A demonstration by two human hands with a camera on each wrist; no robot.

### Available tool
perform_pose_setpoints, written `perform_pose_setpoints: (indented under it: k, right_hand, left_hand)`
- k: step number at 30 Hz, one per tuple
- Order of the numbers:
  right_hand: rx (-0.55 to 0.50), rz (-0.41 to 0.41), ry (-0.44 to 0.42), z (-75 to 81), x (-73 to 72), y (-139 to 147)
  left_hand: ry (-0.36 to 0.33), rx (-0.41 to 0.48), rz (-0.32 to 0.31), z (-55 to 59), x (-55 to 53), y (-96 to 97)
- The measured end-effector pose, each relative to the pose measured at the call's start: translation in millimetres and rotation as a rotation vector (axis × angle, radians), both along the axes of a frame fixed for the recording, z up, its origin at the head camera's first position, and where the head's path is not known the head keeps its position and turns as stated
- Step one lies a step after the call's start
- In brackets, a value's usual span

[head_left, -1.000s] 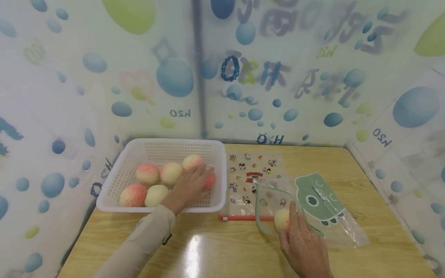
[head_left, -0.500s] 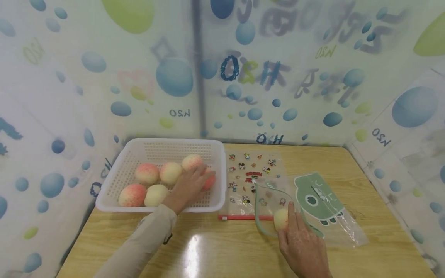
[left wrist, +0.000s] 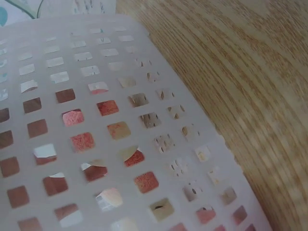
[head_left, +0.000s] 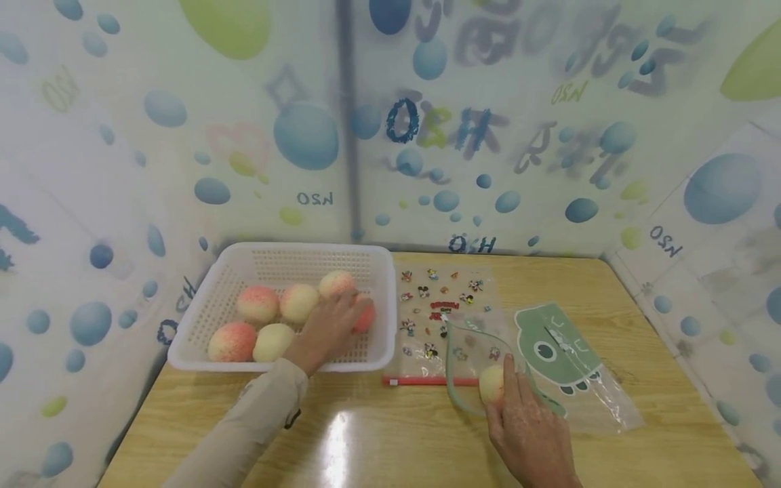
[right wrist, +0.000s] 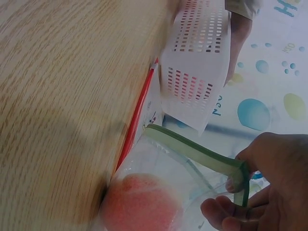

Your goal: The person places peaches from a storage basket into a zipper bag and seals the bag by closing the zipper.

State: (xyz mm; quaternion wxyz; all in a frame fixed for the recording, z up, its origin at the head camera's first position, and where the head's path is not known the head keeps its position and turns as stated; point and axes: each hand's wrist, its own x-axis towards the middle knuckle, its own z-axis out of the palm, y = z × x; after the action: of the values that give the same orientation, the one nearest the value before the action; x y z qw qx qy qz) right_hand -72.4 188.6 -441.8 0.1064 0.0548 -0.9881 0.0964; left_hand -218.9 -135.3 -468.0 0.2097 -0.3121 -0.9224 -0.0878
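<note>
In the head view, my left hand (head_left: 329, 331) reaches into a white slotted basket (head_left: 390, 318) and grips a red peach (head_left: 365, 315) at its right end. The palm side is hidden; the left wrist view shows only the basket wall (left wrist: 86, 159) with peach colours behind its holes. My right hand (head_left: 529, 425) holds a clear zip bag by its green rim (head_left: 451, 373). In the right wrist view, thumb and fingers (right wrist: 262, 192) pinch that rim, and the mouth stands apart. One peach (right wrist: 142, 204) lies inside the bag.
Several other peaches (head_left: 259, 305) sit in the basket. Flat on the wooden table (head_left: 378, 440) lies a clear cartoon-print bag with a red slider (head_left: 427, 381), partly beneath the green-rimmed bag. A green dinosaur print (head_left: 564, 349) shows to the right. Patterned walls (head_left: 488, 156) enclose the table.
The left hand's fingers have drawn in slightly over the red peach. My right hand and the bag look almost unmoved; the view has shifted very slightly.
</note>
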Motion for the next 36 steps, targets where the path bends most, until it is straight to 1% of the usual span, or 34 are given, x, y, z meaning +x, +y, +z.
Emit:
perform_pose_setpoints:
  k: [9,12,17,22,27,29,33,36]
  right_hand:
    - [0.006,-0.006,-0.01,0.6,-0.6,-1.8]
    - [0.0,-0.011,-0.033,0.8,-1.3,-1.6]
    - [-0.002,-0.015,-0.049,0.7,-1.9,-1.9]
    - [-0.002,-0.003,-0.05,-0.1,-1.8,-0.9]
    - [-0.003,0.01,0.004,-2.8,-0.9,-0.1]
    - [-0.006,0.01,0.016,-3.1,-0.7,-0.2]
    - [-0.006,-0.012,-0.026,-1.8,-1.3,-1.1]
    - [-0.002,-0.026,-0.063,-0.7,-1.4,-1.2]
  left_hand:
    - [-0.01,-0.003,-0.003,1.6,-0.6,-2.3]
    - [-0.037,-0.011,0.005,3.2,-0.2,-2.9]
    - [-0.107,-0.036,0.038,5.8,1.3,-4.5]
    - [-0.132,-0.047,0.053,5.9,1.9,-5.0]
    - [-0.129,-0.047,0.056,4.2,0.0,-5.4]
    - [-0.116,-0.044,0.054,3.8,-0.8,-5.8]
    - [-0.108,-0.05,0.059,3.5,-1.5,-6.8]
    - [-0.132,-0.054,0.068,3.9,-1.6,-7.5]
